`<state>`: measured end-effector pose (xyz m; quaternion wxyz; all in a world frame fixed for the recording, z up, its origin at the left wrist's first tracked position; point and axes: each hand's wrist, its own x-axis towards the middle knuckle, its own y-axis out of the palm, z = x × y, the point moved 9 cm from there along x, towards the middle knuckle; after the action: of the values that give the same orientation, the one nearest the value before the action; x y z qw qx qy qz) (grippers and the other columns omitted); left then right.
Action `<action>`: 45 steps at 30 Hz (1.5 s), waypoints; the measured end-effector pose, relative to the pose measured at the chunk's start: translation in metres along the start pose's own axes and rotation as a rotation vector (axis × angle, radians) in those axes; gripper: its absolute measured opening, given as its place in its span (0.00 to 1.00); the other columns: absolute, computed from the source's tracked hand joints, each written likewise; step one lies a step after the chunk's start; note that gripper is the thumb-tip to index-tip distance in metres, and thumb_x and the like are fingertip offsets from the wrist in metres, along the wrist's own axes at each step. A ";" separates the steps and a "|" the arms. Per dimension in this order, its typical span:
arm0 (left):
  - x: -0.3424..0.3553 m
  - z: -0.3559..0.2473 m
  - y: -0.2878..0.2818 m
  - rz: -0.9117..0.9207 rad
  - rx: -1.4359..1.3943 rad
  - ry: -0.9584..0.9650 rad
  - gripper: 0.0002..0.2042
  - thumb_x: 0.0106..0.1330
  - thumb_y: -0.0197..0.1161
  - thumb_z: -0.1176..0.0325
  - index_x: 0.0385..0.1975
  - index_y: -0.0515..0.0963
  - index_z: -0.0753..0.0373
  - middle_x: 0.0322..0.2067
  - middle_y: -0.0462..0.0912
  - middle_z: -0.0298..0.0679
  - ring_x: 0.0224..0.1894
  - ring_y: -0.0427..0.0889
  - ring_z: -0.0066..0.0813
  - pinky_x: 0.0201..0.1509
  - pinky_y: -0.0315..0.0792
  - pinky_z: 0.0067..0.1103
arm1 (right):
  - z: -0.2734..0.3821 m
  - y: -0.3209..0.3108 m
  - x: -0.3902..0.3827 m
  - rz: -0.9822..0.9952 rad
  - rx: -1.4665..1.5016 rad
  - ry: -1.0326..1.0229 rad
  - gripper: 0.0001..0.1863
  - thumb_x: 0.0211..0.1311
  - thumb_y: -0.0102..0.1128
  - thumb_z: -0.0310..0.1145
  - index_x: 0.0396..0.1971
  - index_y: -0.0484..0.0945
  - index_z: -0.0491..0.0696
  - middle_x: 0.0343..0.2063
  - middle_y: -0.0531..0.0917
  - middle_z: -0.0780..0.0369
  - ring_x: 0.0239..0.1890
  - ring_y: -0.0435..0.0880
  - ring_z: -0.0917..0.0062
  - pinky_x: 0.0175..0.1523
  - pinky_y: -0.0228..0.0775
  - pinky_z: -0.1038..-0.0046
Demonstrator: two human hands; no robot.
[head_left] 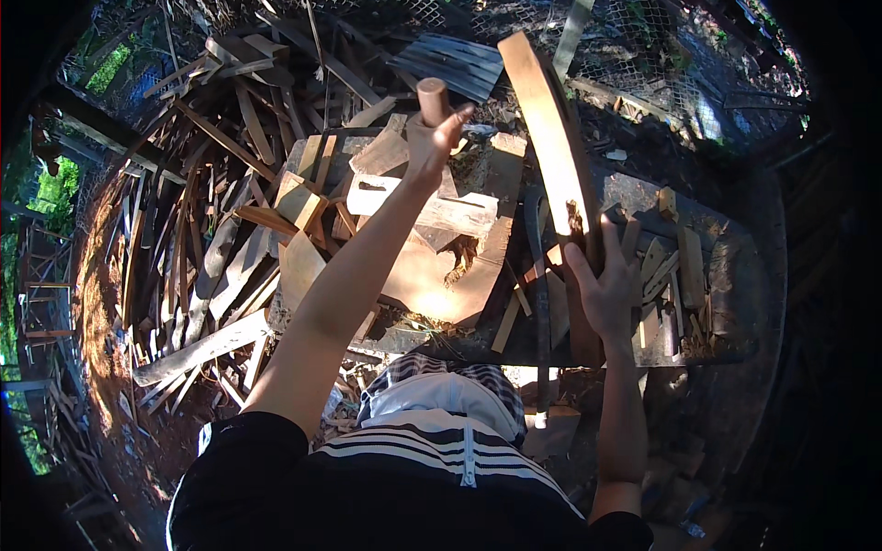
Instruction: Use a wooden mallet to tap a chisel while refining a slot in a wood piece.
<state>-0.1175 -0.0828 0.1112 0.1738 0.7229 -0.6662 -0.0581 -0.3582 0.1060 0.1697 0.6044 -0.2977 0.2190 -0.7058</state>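
Note:
My left hand [432, 151] reaches out above the middle of the workbench, its fingers wrapped round a short round wooden rod [432, 96]. The rod's flat end points up and away from me; its lower part is hidden in the hand. On the right, my right hand [602, 289] grips a long wooden plank [544, 119] by its edge, thumb on the face and fingers along the far side. The plank stands tilted, with a dark rough hollow in its face near my thumb. Beneath my left forearm lie a pale slotted wood block [423, 204] and a broad sunlit board [441, 280].
A large heap of scrap wood [207, 211] lies left of the bench. A dark bar [539, 303] crosses the bench's near edge beside the plank. Small offcuts [663, 275] cover the right side. Corrugated sheet [450, 64] and wire mesh [634, 46] are at the back.

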 end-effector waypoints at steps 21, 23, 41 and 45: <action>0.029 0.010 -0.123 -0.473 -0.580 -0.146 0.18 0.61 0.62 0.54 0.17 0.64 0.55 0.11 0.62 0.33 0.16 0.64 0.27 0.24 0.62 0.28 | -0.087 0.089 -0.045 0.188 -0.158 0.144 0.33 0.58 0.62 0.37 0.62 0.64 0.42 0.50 0.78 0.45 0.52 0.78 0.53 0.55 0.70 0.60; 0.029 -0.002 -0.105 -0.452 -0.437 -0.115 0.17 0.61 0.63 0.56 0.18 0.64 0.55 0.11 0.62 0.33 0.15 0.63 0.26 0.23 0.61 0.26 | -0.091 0.091 -0.048 0.180 -0.175 0.157 0.34 0.58 0.61 0.38 0.63 0.63 0.44 0.49 0.78 0.45 0.50 0.79 0.52 0.54 0.71 0.59; 0.019 0.001 -0.040 -0.125 -0.103 -0.005 0.15 0.62 0.63 0.65 0.18 0.65 0.58 0.10 0.66 0.33 0.10 0.64 0.21 0.14 0.54 0.19 | -0.098 0.099 -0.056 0.101 -0.161 0.131 0.34 0.59 0.61 0.42 0.65 0.62 0.56 0.39 0.83 0.49 0.41 0.83 0.54 0.45 0.75 0.58; 0.016 0.003 -0.018 -0.098 -0.007 0.034 0.11 0.61 0.63 0.68 0.20 0.72 0.63 0.12 0.69 0.32 0.11 0.66 0.17 0.13 0.54 0.17 | -0.095 0.088 -0.043 0.038 0.037 0.108 0.34 0.58 0.61 0.43 0.64 0.63 0.49 0.37 0.83 0.48 0.41 0.84 0.55 0.47 0.75 0.62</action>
<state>-0.1004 -0.0980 0.1046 0.1844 0.7551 -0.6267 -0.0567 -0.3557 0.1285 0.0350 0.6104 -0.2435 0.2439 -0.7132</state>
